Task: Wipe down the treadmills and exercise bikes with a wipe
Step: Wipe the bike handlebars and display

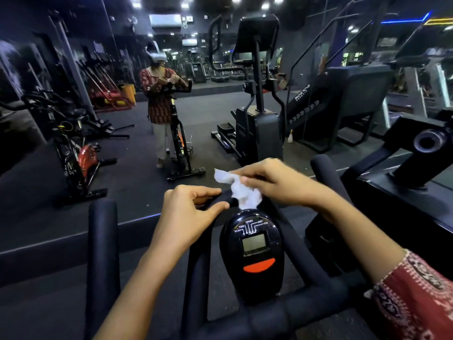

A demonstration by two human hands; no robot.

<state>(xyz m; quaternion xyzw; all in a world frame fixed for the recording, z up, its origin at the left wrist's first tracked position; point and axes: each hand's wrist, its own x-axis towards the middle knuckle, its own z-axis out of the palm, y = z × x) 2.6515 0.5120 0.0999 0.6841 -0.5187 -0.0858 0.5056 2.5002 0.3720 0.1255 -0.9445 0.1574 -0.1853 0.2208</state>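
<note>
Red patterned right sleeve (416, 298)

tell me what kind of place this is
Probably a gym: a black oval bike console in front, a red and black exercise bike at left, a tall black elliptical trainer ahead.

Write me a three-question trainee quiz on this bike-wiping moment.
1. True or false: the right hand holds the white wipe.
2. What does the left hand pinch? A) a dumbbell B) the handlebar C) a water bottle
3. Fill in: the button under the screen of the console is ____ in colour.
Key: 1 true; 2 B; 3 orange.
</note>
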